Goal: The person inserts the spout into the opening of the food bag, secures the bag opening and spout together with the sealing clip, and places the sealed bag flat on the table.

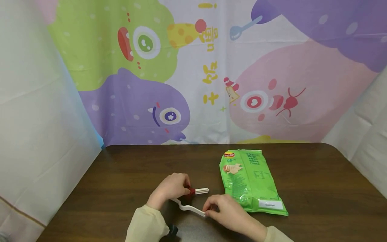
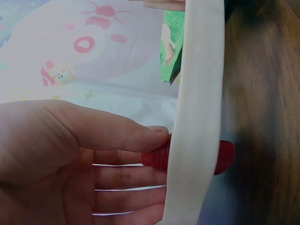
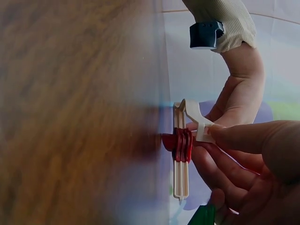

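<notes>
A white plastic bag clip (image 1: 189,208) with a red ridged slider (image 3: 183,145) is spread at its hinge between both hands, above the tabletop. My left hand (image 1: 172,187) pinches the clip at the red slider; in the left wrist view the thumb lies on the slider's ridges. From the slider, a straight grooved white arm (image 1: 202,191) points right. The other arm (image 2: 199,93) is wavy. Its free end is pinched between thumb and fingers of my right hand (image 1: 226,211), near the bag of chips.
A green bag of chips (image 1: 254,181) lies on the dark wood table (image 1: 136,164), just beyond my right hand. Behind the table hangs a curtain (image 1: 205,124) with cartoon monsters. White cloth walls (image 1: 45,101) stand on both sides.
</notes>
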Demonstrator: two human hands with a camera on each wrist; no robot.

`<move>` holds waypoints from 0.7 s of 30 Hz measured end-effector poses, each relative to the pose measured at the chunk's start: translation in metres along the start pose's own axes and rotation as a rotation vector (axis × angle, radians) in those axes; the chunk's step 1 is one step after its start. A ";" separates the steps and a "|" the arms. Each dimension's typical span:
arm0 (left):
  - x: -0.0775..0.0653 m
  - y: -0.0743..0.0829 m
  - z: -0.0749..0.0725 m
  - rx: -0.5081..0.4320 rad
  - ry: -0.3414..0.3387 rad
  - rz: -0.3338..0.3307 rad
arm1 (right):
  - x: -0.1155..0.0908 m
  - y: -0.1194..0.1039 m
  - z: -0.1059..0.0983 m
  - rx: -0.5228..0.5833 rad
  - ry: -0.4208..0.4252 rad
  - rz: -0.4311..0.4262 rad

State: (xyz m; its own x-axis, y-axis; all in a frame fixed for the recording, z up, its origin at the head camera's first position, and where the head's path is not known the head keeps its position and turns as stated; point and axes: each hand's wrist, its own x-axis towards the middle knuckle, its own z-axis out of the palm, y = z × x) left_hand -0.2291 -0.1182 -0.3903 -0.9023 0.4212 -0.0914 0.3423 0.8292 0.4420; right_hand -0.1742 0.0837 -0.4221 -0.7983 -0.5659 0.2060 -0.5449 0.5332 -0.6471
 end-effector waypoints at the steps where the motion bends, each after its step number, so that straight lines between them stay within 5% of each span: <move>1: 0.000 0.000 0.000 0.001 0.001 0.002 | 0.000 0.000 0.001 0.005 -0.005 -0.001; 16: 0.000 -0.001 -0.002 0.017 0.034 -0.013 | -0.001 -0.006 0.005 0.121 -0.119 0.007; 21: 0.000 -0.002 -0.003 0.012 0.044 -0.016 | -0.003 -0.008 0.006 0.065 -0.129 -0.043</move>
State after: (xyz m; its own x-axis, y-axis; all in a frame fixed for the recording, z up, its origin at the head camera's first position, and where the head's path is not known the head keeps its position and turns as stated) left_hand -0.2304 -0.1213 -0.3891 -0.9182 0.3915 -0.0594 0.3304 0.8402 0.4301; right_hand -0.1662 0.0771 -0.4218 -0.7328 -0.6656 0.1415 -0.5567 0.4670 -0.6870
